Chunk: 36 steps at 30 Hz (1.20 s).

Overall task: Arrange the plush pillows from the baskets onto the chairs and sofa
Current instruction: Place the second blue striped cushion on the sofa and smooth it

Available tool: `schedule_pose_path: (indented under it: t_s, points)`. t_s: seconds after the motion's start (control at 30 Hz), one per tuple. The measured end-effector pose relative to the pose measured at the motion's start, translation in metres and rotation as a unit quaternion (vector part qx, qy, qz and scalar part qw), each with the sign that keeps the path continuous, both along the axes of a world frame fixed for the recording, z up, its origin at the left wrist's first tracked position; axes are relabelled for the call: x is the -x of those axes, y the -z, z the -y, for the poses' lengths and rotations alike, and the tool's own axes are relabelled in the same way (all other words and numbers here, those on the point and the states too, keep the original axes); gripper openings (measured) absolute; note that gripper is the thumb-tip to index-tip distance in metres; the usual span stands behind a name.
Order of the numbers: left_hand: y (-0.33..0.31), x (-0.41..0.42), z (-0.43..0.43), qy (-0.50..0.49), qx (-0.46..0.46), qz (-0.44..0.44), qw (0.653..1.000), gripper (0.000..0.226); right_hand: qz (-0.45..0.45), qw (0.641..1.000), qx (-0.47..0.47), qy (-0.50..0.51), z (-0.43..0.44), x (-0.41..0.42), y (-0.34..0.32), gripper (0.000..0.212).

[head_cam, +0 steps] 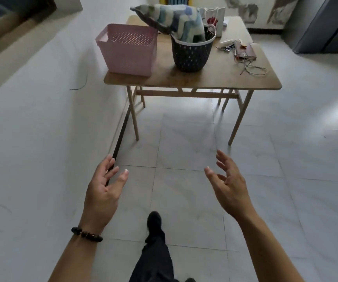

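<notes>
Wooden bench (225,78) up at 12 o'clock. On its 9 o'clock end, pink basket (127,49), then dark basket (192,53) just beside, toward 3 — striped plush pillow (170,19) stuffed in, poking out the top. Down low, left hand (103,192) at 7, right hand (227,188) at 5 — loose-fingered, holding nothing, well apart.

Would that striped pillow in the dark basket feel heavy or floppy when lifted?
Probably light and soft: the striped pillow sags over the rim of the dark basket. Lifting it might tip the basket.
</notes>
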<state>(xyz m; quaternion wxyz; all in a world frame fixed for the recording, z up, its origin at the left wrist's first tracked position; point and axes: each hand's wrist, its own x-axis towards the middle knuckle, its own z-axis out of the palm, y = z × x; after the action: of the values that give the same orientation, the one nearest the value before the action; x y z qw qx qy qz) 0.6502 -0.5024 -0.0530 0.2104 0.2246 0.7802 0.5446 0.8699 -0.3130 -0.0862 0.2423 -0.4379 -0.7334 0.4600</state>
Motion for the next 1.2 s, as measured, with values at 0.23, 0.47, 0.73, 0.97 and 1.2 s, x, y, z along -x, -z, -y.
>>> schedule_pose_path:
  t_s: [0.23,0.47,0.73,0.97,1.2]
  points:
    - [0.046,0.167,-0.199,0.031,0.003,0.048,0.998,0.062,0.046,0.998,-0.016,0.031,-0.174,0.152,0.028,0.072]
    - [-0.001,0.301,-0.388,0.104,0.021,0.008,0.994,0.059,0.034,0.994,-0.027,0.105,-0.323,0.249,-0.012,0.068]
    - [0.032,0.375,-0.593,0.121,0.043,0.052,0.99,0.062,0.009,0.991,-0.021,0.131,-0.513,0.346,0.022,0.065]
    - [0.028,0.443,-0.762,0.051,0.055,0.115,0.991,0.089,-0.038,0.994,-0.019,0.103,-0.714,0.451,-0.006,0.065]
    - [0.038,0.469,-0.839,-0.068,-0.036,0.299,0.951,0.089,0.07,0.995,-0.044,0.058,-0.863,0.564,-0.024,0.11]
